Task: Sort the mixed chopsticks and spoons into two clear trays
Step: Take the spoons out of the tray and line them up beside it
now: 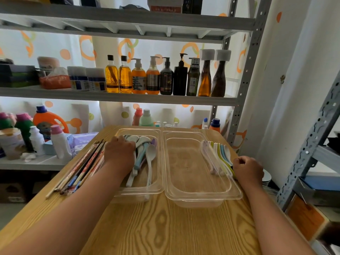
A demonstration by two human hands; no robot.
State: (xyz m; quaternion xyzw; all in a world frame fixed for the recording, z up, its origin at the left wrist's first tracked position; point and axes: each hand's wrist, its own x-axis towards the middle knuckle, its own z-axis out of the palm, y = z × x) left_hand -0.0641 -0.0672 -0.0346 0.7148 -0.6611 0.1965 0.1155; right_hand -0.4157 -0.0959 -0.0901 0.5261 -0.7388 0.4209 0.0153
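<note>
Spoons sat in two lots: a spoon pile (145, 150) inside the L tray (138, 189), which butted the left rim of the R tray (202, 196), and a row of coloured spoons (220, 151) on the table (161, 227) just off the R tray's right wall, partly seen thru its clear rim. Both lots ran near-to-far, bowls at the far end, handles toward the person, prob. so the handles were easy to grab. The chopsticks (82, 166) lay bundled on the table well left of the R tray, beyond the L tray, long axis slanting near-left to far-right; couldn't tell which end was the tip. The R tray held nothing, so I'd judge it was meant for the chopsticks, w/ the outside row due to join the pile. The L hand (119, 153) was down in the pile, fingers curled over some spoons, gripping them. The R hand (248, 169), right of the R tray, had fingers curled tight round the row's handle ends. A shelf w/ bottles (128, 98) stood behind the R tray.
</note>
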